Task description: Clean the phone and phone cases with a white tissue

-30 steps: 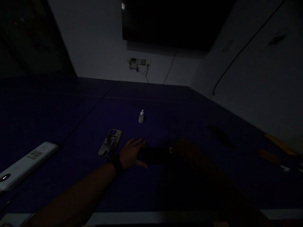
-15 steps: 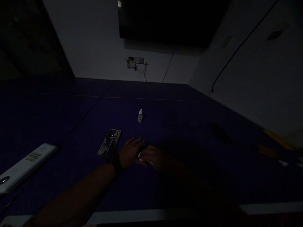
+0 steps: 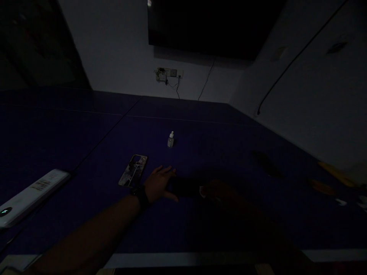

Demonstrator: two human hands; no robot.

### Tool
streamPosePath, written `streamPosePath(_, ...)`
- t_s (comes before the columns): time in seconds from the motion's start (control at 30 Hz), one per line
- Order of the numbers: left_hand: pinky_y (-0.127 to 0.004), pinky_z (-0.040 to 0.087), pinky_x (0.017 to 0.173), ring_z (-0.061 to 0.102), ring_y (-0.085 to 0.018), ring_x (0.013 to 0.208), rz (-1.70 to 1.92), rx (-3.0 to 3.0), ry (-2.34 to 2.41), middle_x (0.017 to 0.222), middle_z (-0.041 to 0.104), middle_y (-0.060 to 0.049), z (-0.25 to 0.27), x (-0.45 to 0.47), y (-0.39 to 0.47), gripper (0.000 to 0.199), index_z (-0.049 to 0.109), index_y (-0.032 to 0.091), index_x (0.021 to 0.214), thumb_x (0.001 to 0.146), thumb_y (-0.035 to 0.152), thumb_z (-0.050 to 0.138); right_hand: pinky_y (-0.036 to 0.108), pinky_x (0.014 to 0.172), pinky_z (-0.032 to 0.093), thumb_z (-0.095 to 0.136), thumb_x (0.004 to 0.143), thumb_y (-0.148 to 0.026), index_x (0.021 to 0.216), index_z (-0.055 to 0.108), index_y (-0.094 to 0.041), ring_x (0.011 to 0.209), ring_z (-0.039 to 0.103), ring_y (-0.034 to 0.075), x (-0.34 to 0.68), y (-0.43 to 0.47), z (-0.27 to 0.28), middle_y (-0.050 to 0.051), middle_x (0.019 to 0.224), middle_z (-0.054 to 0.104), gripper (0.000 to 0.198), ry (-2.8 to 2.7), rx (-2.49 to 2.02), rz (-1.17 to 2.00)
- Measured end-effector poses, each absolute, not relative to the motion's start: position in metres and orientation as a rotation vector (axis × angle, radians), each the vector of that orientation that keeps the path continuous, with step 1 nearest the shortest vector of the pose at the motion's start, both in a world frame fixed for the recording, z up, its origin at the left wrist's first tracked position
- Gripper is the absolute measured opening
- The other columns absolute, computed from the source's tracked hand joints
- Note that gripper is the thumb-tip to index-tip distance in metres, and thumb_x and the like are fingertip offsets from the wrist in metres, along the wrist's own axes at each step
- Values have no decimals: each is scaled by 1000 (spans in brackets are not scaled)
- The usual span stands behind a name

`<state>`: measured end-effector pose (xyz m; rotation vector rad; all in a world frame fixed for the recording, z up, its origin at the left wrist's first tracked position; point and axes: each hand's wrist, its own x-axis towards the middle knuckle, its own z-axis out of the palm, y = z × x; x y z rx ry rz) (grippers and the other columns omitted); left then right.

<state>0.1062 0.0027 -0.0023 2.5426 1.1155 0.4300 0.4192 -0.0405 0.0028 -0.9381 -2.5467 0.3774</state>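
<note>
My left hand (image 3: 159, 184), with a dark watch (image 3: 140, 194) on the wrist, rests on the blue tabletop. Its thumb and fingers are spread around the left end of a flat black slab that looks like a phone (image 3: 186, 187). Toward the slab's right end, my right hand (image 3: 219, 191) is in deep shadow with its fingers bent. A small white cloth or tissue (image 3: 202, 191) shows at its fingertips. Beyond the hands a dropper bottle (image 3: 170, 141) with a white top stands upright. A patterned phone case (image 3: 133, 171) lies left of my left hand.
A long white device (image 3: 33, 196) lies at the left. On the right are a dark flat object (image 3: 266, 163), an orange item (image 3: 323, 187) and a yellow item (image 3: 336, 173). Wall sockets (image 3: 169, 73) with cables and a large screen (image 3: 212, 28) are at the back.
My right hand has moved right along the black slab with the white piece, away from my left hand. More of the slab shows. My left hand has stayed in place.
</note>
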Motion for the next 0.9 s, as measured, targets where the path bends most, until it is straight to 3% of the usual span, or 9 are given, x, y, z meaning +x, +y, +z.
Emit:
streamPosePath(0.13, -53, 20, 123, 42, -31, 144, 426, 2573, 1122, 147, 55, -12, -4, 106, 3, 81, 54, 24, 129, 67, 69, 79, 33, 86, 51, 53, 100, -21, 102, 74, -22, 96, 67, 19, 355, -33, -2, 7, 103, 75, 22, -2622, -751, 227)
streamPosePath(0.27, -53, 21, 123, 41, -31, 144, 387, 2589, 1126, 148, 54, -12, -4, 105, 3, 85, 54, 24, 128, 62, 70, 81, 31, 82, 51, 56, 99, -19, 94, 74, -20, 93, 65, 18, 314, -31, -7, 8, 100, 73, 19, -2566, -656, 152)
streamPosePath(0.5, -53, 22, 122, 42, -32, 143, 404, 2603, 1105, 147, 55, -12, -6, 105, 4, 87, 54, 23, 129, 64, 74, 78, 34, 87, 53, 49, 102, -23, 102, 73, -22, 98, 69, 18, 385, -40, -21, 6, 102, 76, 24, -2564, -784, 205)
streamPosePath(0.67, -53, 21, 123, 41, -32, 144, 418, 2596, 1099, 148, 53, -13, -7, 105, 5, 89, 54, 23, 130, 62, 74, 79, 34, 80, 57, 51, 101, -26, 103, 73, -24, 91, 71, 19, 446, -57, -17, 8, 101, 76, 23, -2493, -971, 179)
streamPosePath(0.77, -54, 20, 123, 42, -32, 144, 438, 2582, 1080, 148, 54, -13, -6, 105, 5, 81, 55, 24, 128, 66, 72, 78, 33, 77, 57, 50, 101, -24, 101, 73, -25, 86, 71, 19, 438, -57, -20, 7, 96, 76, 22, -2503, -1046, 191)
streamPosePath(0.9, -56, 21, 122, 42, -33, 144, 435, 2581, 1092, 148, 54, -13, -5, 104, 4, 81, 55, 24, 128, 65, 69, 80, 37, 86, 54, 47, 102, -22, 104, 72, -23, 96, 67, 21, 383, -48, -26, 8, 101, 74, 25, -2561, -888, 111)
